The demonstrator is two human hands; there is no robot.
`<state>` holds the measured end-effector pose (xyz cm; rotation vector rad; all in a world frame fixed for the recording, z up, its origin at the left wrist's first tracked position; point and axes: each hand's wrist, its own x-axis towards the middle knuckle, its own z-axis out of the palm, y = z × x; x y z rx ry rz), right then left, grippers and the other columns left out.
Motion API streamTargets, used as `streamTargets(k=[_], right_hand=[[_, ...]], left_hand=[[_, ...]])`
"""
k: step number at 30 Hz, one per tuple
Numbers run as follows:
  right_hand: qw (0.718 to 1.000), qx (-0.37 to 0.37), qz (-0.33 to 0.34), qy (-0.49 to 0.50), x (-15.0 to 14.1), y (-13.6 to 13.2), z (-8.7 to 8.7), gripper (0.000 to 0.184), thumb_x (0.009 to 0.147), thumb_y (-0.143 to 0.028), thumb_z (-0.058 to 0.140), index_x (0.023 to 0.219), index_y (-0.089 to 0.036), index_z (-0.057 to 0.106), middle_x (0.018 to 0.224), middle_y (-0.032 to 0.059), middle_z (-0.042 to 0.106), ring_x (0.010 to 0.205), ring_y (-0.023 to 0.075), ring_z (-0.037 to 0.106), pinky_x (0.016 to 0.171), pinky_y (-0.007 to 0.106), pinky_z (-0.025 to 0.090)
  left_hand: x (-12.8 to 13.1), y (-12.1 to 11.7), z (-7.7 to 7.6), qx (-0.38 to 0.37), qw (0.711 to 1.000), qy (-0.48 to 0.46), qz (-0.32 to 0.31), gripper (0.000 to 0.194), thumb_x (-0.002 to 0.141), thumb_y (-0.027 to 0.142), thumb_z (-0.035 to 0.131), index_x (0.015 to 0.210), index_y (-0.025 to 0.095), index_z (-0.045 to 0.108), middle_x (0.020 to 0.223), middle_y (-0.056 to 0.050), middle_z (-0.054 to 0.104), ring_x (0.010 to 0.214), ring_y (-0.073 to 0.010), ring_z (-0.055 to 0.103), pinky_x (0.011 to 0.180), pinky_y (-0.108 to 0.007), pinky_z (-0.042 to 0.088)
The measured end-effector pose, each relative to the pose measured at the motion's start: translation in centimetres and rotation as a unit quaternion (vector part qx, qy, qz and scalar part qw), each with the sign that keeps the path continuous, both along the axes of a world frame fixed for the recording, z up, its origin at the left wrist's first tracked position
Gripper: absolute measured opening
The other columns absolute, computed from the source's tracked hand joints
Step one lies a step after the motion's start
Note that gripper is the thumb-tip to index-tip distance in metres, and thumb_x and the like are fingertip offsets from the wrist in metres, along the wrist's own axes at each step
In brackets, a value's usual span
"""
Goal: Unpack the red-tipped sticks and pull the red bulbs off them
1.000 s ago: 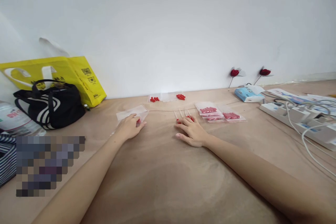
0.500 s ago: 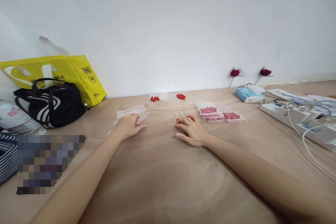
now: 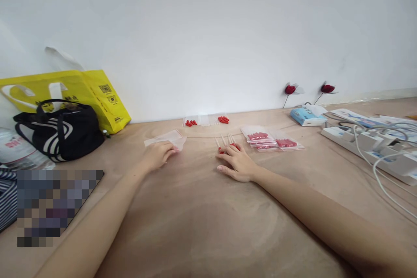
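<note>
Presently, taking the brown wood-grained tabletop (image 3: 195,182) between the hands as clock centre, appearing partway along. Displaying bagged stock farther out at two o'clock: a layered stack of flat clear plastic bags (image 3: 259,136) containing red pieces, plus an adjoining clear bag (image 3: 286,143) likewise filled. Showing two small clusters of red pieces (image 3: 191,124) around twelve, beside clear plastic; not revealing whether inside. Showing loose, nearer in at two o'clock, several slim white sticks with red heads (image 3: 223,140).

Resting the right hand (image 3: 236,161) palm-down at three o'clock, with fingers spread apart over the red heads, not clamping. Slanting the left forearm (image 3: 107,208) in from eight o'clock; bending the left hand (image 3: 159,155) at nine over a whitish translucent plastic bag (image 3: 171,136) at ten, with fingers bunched together near a reddish patch. Hiding the fingertip contact; not distinguishing pinch from light touch.
</note>
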<state>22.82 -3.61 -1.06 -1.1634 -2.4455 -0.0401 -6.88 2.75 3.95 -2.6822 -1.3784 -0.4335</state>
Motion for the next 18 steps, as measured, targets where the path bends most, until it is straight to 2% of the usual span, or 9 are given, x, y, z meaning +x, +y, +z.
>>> streamTargets(k=[2, 4, 7, 9, 12, 14, 16, 18], right_hand=[[1.0, 0.003, -0.002, -0.001, 0.0, 0.0, 0.0, 0.046, 0.084, -0.052, 0.032, 0.112, -0.021, 0.051, 0.115, 0.0086, 0.049, 0.102, 0.0208, 0.044, 0.096, 0.045, 0.017], [1.0, 0.006, -0.004, -0.004, 0.0, 0.1, 0.0, 0.046, 0.085, -0.051, 0.031, 0.11, -0.021, 0.053, 0.114, 0.0089, 0.049, 0.103, 0.0208, 0.044, 0.096, 0.045, 0.016], [1.0, 0.01, -0.005, -0.009, -0.1, 0.1, -0.1, 0.045, 0.085, -0.051, 0.031, 0.108, -0.02, 0.054, 0.114, 0.0088, 0.05, 0.102, 0.0208, 0.044, 0.096, 0.046, 0.016], [1.0, 0.011, -0.008, -0.009, -0.1, 0.0, -0.1, 0.044, 0.085, -0.05, 0.032, 0.108, -0.02, 0.054, 0.114, 0.0086, 0.05, 0.102, 0.0208, 0.045, 0.096, 0.046, 0.017], [1.0, 0.012, -0.01, -0.006, -0.1, 0.0, -0.1, 0.044, 0.085, -0.05, 0.032, 0.108, -0.02, 0.054, 0.113, 0.0086, 0.05, 0.102, 0.0207, 0.045, 0.096, 0.045, 0.017], [1.0, 0.011, -0.009, -0.006, 0.0, 0.0, -0.1, 0.043, 0.085, -0.05, 0.033, 0.108, -0.02, 0.054, 0.113, 0.0086, 0.05, 0.102, 0.0206, 0.044, 0.096, 0.045, 0.017], [1.0, 0.009, -0.008, -0.006, 0.0, 0.0, -0.1, 0.043, 0.085, -0.05, 0.033, 0.107, -0.02, 0.055, 0.113, 0.0086, 0.05, 0.102, 0.0205, 0.044, 0.096, 0.045, 0.017], [1.0, 0.008, -0.007, -0.006, 0.0, 0.0, 0.0, 0.044, 0.085, -0.05, 0.032, 0.107, -0.02, 0.055, 0.113, 0.0087, 0.05, 0.102, 0.0203, 0.045, 0.096, 0.045, 0.017]], left_hand=[[2.2, -1.0, -0.7, 0.041, 0.999, 0.021, -0.018, 0.03, 0.085, 0.033, 0.036, 0.086, 0.02, 0.063, 0.093, -0.005, 0.064, 0.087, -0.019, 0.057, 0.076, -0.03, 0.041], [4.4, -2.2, -1.4, 0.068, 0.997, 0.014, -0.02, 0.029, 0.086, 0.032, 0.036, 0.084, 0.02, 0.062, 0.09, -0.004, 0.064, 0.084, -0.0179, 0.057, 0.073, -0.029, 0.042], [7.0, -3.8, -2.3, 0.069, 0.997, -0.011, -0.029, 0.027, 0.086, 0.029, 0.037, 0.083, 0.02, 0.062, 0.086, -0.004, 0.063, 0.08, -0.0168, 0.057, 0.073, -0.029, 0.042], [7.6, -4.3, -2.5, 0.058, 0.997, -0.011, -0.047, 0.022, 0.083, 0.031, 0.043, 0.088, 0.02, 0.061, 0.089, -0.004, 0.063, 0.085, -0.0188, 0.056, 0.077, -0.032, 0.041], [6.7, -4.3, -1.9, 0.015, 0.995, 0.001, -0.097, 0.033, 0.076, 0.037, 0.053, 0.104, 0.021, 0.055, 0.103, -0.006, 0.059, 0.095, -0.0217, 0.052, 0.084, -0.036, 0.039], [5.3, -4.0, -1.3, -0.025, 0.992, 0.004, -0.121, 0.038, 0.075, 0.037, 0.053, 0.11, 0.022, 0.051, 0.108, -0.006, 0.055, 0.098, -0.0204, 0.051, 0.085, -0.033, 0.039], [4.0, -3.7, -0.9, -0.042, 0.991, 0.027, -0.126, 0.033, 0.078, 0.032, 0.048, 0.108, 0.021, 0.051, 0.106, -0.006, 0.055, 0.096, -0.0188, 0.052, 0.083, -0.03, 0.041], [3.0, -3.3, -1.1, -0.025, 0.989, 0.071, -0.13, 0.027, 0.079, 0.024, 0.043, 0.103, 0.02, 0.054, 0.101, -0.006, 0.057, 0.092, -0.0185, 0.054, 0.08, -0.03, 0.043]])
